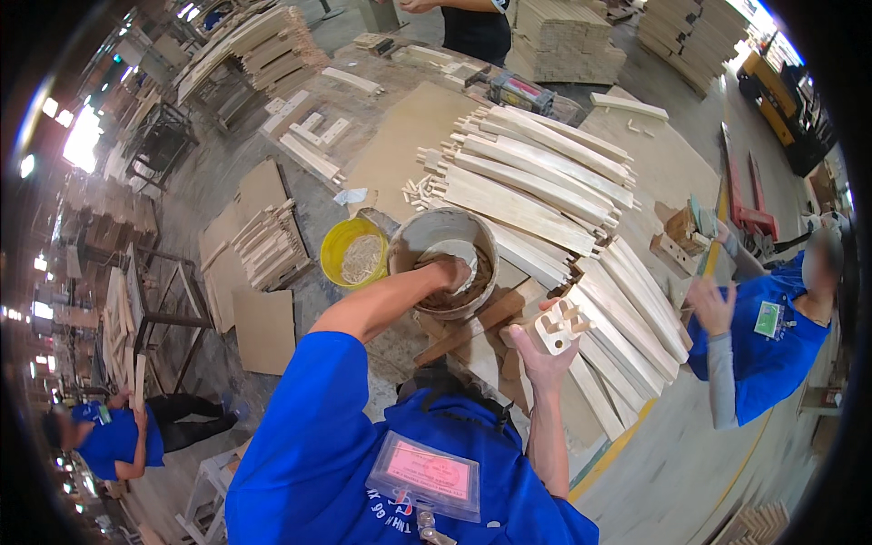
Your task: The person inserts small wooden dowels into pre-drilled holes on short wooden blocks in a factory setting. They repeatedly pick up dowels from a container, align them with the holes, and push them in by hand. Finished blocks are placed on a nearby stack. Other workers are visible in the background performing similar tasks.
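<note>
My left hand [443,272] reaches down into a grey bucket [400,243], where brown paste smears the inner wall. Its fingers are mostly hidden inside, so their grip cannot be read. To the right, my right hand [542,361] is closed around a pale wooden piece [555,332] with round holes in its end face and short dowels sticking out. A yellow bucket [328,257] filled with small wooden dowels [362,256] stands just left of the grey one. Beyond the grey bucket, more loose dowels [419,192] lie in a small heap.
Curved wooden slats [531,186] cover the table's right side, with more slats [627,309] fanned nearer. Stacked wooden pieces [271,245] lie on cardboard at left. A co-worker [758,327] is close on the right; another person [474,32] stands at the far side.
</note>
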Tool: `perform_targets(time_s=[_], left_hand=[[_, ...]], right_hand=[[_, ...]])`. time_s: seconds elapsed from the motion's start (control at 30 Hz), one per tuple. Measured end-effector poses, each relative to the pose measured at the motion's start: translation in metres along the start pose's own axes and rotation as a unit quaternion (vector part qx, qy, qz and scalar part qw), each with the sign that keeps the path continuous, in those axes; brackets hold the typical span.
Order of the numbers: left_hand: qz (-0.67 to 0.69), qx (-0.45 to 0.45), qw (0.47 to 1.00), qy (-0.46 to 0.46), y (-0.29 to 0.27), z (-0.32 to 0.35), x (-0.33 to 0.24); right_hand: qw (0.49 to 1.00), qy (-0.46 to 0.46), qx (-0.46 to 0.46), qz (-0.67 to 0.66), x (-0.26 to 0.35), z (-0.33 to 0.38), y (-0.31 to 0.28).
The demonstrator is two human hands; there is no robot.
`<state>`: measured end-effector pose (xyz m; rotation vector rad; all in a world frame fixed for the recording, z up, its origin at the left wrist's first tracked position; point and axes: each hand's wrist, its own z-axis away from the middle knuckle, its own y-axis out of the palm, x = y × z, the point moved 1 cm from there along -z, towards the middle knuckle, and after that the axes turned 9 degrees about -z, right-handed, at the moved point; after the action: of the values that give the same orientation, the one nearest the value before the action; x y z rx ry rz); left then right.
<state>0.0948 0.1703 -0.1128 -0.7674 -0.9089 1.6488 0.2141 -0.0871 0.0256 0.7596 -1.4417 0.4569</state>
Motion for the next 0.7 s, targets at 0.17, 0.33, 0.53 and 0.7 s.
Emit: perform_targets(time_s=[0.17, 0.33, 0.53, 0.7], left_hand=[[0.068, 0.022, 0.995, -0.069, -0.030, 0.019, 0.012], [0.545, -0.288, 0.787, -0.028, -0.136, 0.098, -0.035], [0.307, -0.432, 0.843, 0.089, -0.230, 0.194, -0.111], [0.255, -0.437, 0.859, 0.078, -0.229, 0.187, -0.124]], right_hand=[[1.000, -0.017, 0.014, -0.016, -0.004, -0.009, 0.004], [0.998, -0.047, -0.009, 0.041, -0.006, -0.012, 0.001], [0.982, -0.137, 0.027, 0.123, 0.000, -0.023, 0.025], [0.977, -0.171, 0.038, 0.123, 0.004, -0.024, 0.037]])
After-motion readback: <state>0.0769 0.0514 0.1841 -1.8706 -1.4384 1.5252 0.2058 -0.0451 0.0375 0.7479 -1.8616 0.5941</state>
